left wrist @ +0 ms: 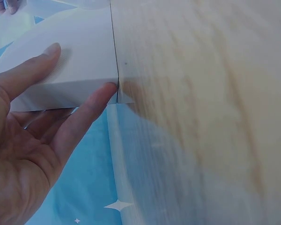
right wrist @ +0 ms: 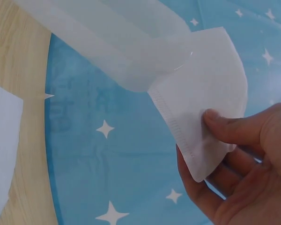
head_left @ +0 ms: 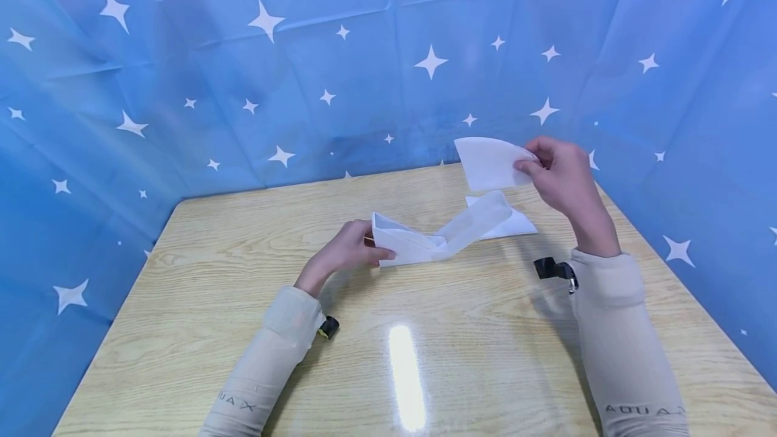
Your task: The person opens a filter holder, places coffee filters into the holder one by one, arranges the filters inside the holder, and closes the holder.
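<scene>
Near the middle of the table, my left hand (head_left: 349,248) grips the end of a white, thin-walled box (head_left: 403,248), with the thumb on its broad face (left wrist: 84,33) and fingers along its side. A translucent plastic sleeve (head_left: 476,221) stretches rightward from the box. Higher up on the right, my right hand (head_left: 561,174) pinches a white paper piece (head_left: 488,164) off the table. With its curved edge and crimped seam, this piece (right wrist: 201,89) looks like a coffee filter. Whether it is one layer or several I cannot tell. Behind the sleeve lies another white piece (head_left: 514,224).
The wood-grained table (head_left: 231,288) ends at a blue star-patterned cloth (head_left: 340,73) at the back and both sides. A bright light reflection (head_left: 407,376) shows on the tabletop in front. Small black devices (head_left: 555,268) are strapped at the wrists.
</scene>
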Demonstrator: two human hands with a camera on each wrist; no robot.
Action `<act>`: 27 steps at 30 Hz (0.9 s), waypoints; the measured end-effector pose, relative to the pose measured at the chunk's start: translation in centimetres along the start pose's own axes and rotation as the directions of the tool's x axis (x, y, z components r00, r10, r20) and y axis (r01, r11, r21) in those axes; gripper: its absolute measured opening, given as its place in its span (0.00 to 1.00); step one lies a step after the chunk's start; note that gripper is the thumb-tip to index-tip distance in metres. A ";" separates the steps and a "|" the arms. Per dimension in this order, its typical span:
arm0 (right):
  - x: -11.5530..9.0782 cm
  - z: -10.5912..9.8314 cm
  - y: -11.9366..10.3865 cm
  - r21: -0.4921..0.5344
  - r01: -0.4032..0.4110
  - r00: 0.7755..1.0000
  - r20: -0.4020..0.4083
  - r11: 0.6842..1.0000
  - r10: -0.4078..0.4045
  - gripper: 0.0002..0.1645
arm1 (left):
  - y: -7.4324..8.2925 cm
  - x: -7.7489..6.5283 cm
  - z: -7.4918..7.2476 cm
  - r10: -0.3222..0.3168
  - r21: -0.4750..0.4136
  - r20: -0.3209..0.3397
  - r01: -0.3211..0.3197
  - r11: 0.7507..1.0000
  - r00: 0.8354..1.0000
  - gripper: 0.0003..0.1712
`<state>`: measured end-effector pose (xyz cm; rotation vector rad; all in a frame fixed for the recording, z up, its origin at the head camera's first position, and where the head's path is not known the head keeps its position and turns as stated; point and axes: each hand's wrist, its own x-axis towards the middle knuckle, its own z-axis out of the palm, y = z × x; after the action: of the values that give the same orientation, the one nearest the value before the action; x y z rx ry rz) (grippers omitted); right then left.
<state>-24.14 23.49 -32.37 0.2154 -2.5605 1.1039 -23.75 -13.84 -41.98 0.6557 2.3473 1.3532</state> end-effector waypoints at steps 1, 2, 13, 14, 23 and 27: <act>0.0 0.0 -0.1 0.001 0.002 1.000 -0.002 1.000 -0.002 0.12 | 0.0 0.0 0.0 0.002 -0.001 0.001 -0.002 1.000 1.000 0.24; 0.0 -0.1 -0.2 0.003 0.003 1.000 -0.002 1.000 -0.003 0.12 | 0.0 0.0 0.0 0.004 0.000 0.001 -0.004 1.000 1.000 0.24; -0.5 -0.1 -1.7 0.021 0.040 0.999 -0.005 0.999 -0.040 0.10 | 0.1 -0.1 0.0 -0.001 -0.004 0.003 0.001 1.000 1.000 0.24; -0.6 -0.1 -1.8 0.016 0.045 0.999 -0.008 0.999 -0.045 0.10 | 0.1 -0.2 0.0 0.000 -0.004 0.002 0.000 1.000 1.000 0.24; -0.8 0.1 -2.4 -0.003 0.076 0.997 -0.005 0.997 -0.076 0.08 | 0.0 -0.1 0.1 0.000 -0.008 -0.005 0.000 1.000 1.000 0.24; -0.8 0.4 -2.7 -0.019 0.089 0.996 0.005 0.996 -0.089 0.07 | 0.1 -0.2 0.1 -0.004 -0.015 -0.001 0.004 1.000 1.000 0.24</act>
<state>-22.78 21.40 -31.09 0.3248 -2.5376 1.0472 -23.51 -13.84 -41.90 0.6456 2.3360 1.3681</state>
